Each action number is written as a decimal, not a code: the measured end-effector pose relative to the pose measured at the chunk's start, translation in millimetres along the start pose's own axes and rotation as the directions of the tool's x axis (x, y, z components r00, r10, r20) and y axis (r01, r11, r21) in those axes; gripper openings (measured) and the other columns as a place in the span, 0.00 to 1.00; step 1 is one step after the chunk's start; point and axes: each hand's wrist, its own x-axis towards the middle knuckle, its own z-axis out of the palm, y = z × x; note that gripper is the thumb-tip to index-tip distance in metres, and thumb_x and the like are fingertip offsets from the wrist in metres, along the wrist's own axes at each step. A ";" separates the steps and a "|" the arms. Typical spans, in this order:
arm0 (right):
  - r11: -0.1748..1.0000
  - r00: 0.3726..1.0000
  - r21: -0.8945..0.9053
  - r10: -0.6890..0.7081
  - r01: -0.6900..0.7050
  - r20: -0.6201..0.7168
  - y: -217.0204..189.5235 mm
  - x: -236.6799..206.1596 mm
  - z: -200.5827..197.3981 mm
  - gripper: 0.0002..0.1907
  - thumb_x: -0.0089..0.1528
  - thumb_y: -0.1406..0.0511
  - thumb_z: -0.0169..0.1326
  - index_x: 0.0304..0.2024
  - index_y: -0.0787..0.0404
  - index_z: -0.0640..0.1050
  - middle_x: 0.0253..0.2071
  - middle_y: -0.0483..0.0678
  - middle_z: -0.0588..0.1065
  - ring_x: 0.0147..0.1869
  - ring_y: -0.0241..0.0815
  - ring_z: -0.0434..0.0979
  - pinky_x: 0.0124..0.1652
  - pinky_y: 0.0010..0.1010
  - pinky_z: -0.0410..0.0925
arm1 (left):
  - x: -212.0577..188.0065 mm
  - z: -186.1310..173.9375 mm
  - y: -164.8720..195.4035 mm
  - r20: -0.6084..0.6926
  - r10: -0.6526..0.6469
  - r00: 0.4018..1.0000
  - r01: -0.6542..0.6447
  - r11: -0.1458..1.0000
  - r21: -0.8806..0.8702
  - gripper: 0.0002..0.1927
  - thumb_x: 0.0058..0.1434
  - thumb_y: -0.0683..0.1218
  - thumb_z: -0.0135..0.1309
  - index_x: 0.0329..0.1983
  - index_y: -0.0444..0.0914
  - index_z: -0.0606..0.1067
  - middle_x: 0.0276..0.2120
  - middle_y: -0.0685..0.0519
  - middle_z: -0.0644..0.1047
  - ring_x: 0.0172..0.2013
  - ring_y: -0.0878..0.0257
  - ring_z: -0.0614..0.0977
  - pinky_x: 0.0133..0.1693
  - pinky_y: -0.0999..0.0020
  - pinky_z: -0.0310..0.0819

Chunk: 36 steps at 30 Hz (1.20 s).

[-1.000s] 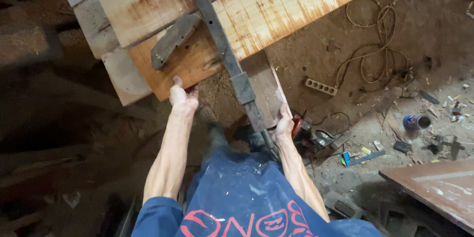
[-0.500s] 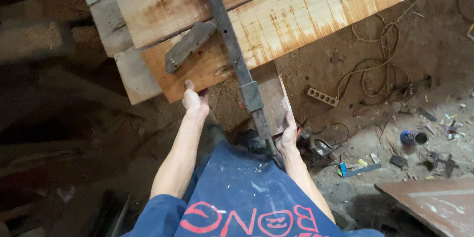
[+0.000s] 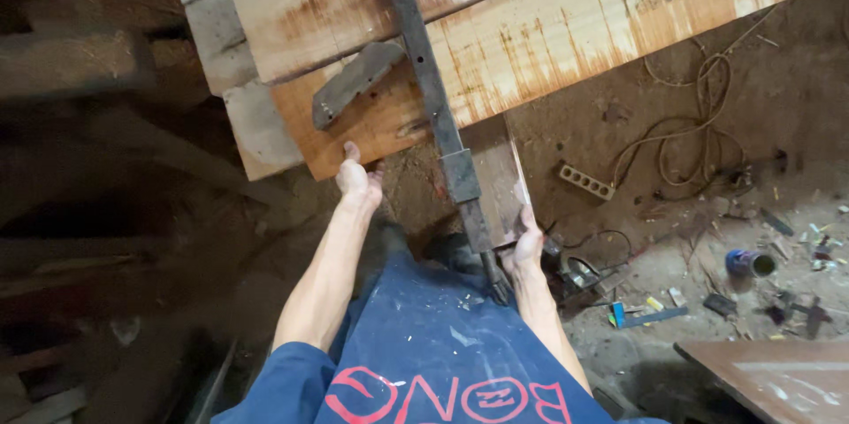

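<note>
A large glued-up wooden panel with rust-coloured stains fills the top of the head view. A long metal bar clamp runs across it toward me, its jaw on a small wood block. My left hand grips the panel's near edge, thumb on top. My right hand holds the near right corner of the small block beside the clamp. A loose grey metal piece lies on the panel left of the clamp bar.
The dirt floor on the right holds a tangle of cable, a power strip, a blue can and scattered small tools. A brown board juts in at bottom right. The left side is dark, with timber.
The view has shifted so the panel and clamp sit further right and lower. Both hands keep their hold on the wood edges.
</note>
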 end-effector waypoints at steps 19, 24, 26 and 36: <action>-0.015 0.837 -0.992 -0.536 0.122 0.111 35.0 -80.9 53.5 0.41 0.50 0.48 0.68 0.61 0.56 0.74 0.50 0.58 0.80 0.54 0.53 0.82 0.54 0.40 0.74 | -18.8 -15.8 -14.8 0.343 -0.556 0.757 0.075 0.596 0.799 0.32 0.66 0.66 0.52 0.58 0.36 0.71 0.45 0.50 0.80 0.35 0.62 0.81 0.36 0.63 0.75; -0.031 0.782 -0.979 -0.597 0.201 0.179 91.8 -94.3 81.5 0.39 0.50 0.49 0.70 0.60 0.55 0.74 0.49 0.58 0.80 0.52 0.56 0.81 0.50 0.43 0.73 | -10.4 -22.8 12.7 0.565 -0.455 0.688 -0.274 0.557 0.784 0.22 0.68 0.58 0.53 0.46 0.33 0.76 0.33 0.53 0.81 0.28 0.64 0.82 0.32 0.68 0.74; 0.005 0.787 -0.988 -0.605 0.155 0.120 114.1 -95.9 89.2 0.39 0.49 0.50 0.70 0.60 0.52 0.74 0.47 0.57 0.80 0.51 0.57 0.81 0.49 0.44 0.73 | -9.8 -25.2 29.5 0.628 -0.290 0.722 -0.445 0.500 0.743 0.17 0.64 0.54 0.55 0.43 0.34 0.78 0.32 0.52 0.82 0.29 0.64 0.82 0.33 0.69 0.76; 0.055 0.724 -0.991 -0.688 0.119 0.048 122.1 -115.8 111.7 0.37 0.48 0.54 0.71 0.59 0.47 0.76 0.48 0.57 0.79 0.51 0.58 0.80 0.49 0.46 0.72 | 24.0 12.7 114.0 0.921 0.363 0.141 -0.859 -0.417 0.296 0.37 0.50 0.50 0.66 0.62 0.38 0.67 0.52 0.43 0.66 0.55 0.46 0.69 0.53 0.50 0.70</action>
